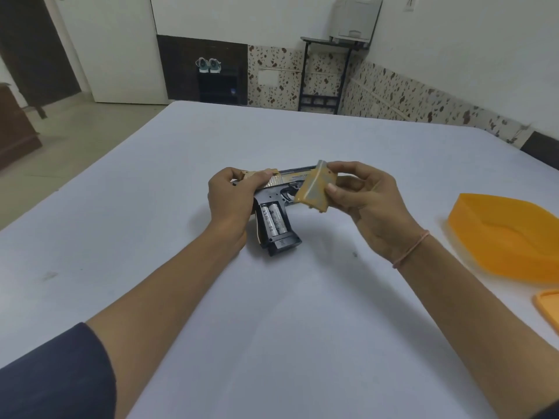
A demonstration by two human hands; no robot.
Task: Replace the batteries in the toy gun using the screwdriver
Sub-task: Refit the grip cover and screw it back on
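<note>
While the left hand point(230, 198) curls round its rear end, the toy gun point(269, 196) rests low on the worktop point(302, 328), barrel axis running left to right, grip pointing back toward the person. Just right of the gun, the right hand point(366, 201) pinches the detached gold cover point(314, 189), nearer the open grip, where two silver batteries point(273, 219) lie lengthwise, exposed; old or new, cannot be told.

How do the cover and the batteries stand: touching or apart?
Apart. The head view shows the cover pinched in the right hand, with black gun frame visible between it and the batteries in the open grip.
</note>
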